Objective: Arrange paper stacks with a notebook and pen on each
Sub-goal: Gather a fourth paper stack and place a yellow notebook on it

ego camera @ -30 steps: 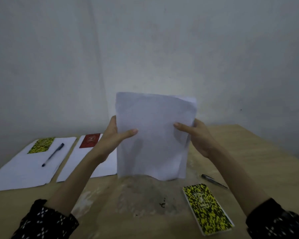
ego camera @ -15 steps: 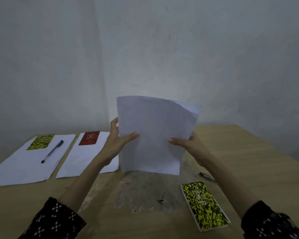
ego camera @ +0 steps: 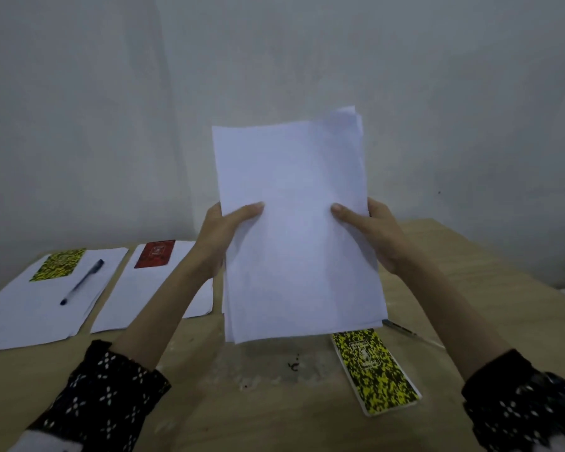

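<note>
Worktop (ego camera: 490, 288) is the same, but the paper stack (ego camera: 299, 236) has come up off it since a second ago — left hand (ego camera: 224, 238) and right hand (ego camera: 377, 234) each pinching a side, squaring it before laying down. Yellow notebook (ego camera: 374, 370) waits below.

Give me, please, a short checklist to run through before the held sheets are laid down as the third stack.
1. Both hands grip the paper stack: left hand and right hand on opposite edges: ok.
2. Sheets squared: top right corner fans out: not ok.
3. Table in front bare for landing: ok.
4. Yellow notebook ready nearby: ok.
5. Loose pen available: only partly in view behind the sheets: cannot tell.
6. Middle stack has its pen: none visible: not ok.
</note>
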